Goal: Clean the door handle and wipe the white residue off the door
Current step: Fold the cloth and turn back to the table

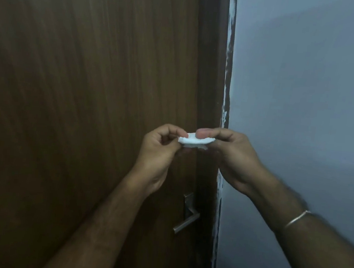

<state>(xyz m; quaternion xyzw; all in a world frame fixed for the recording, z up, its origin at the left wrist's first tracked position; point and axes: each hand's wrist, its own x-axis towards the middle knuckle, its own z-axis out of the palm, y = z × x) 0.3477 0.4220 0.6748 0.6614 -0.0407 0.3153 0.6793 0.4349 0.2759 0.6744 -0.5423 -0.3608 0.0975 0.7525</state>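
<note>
The left hand point(159, 151) and the right hand point(230, 157) both pinch a small white tissue point(195, 142) in front of the brown door point(87, 102), above the handle point(186, 220).

two hands: left hand point(159, 151), right hand point(232, 157); one white folded tissue point(195, 142); one brown door point(87, 102); one metal door handle point(186, 220); one bangle point(297, 218); one blue-grey wall point(307, 93).

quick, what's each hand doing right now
left hand: pinching one end of the white tissue
right hand: pinching the other end of it
</note>
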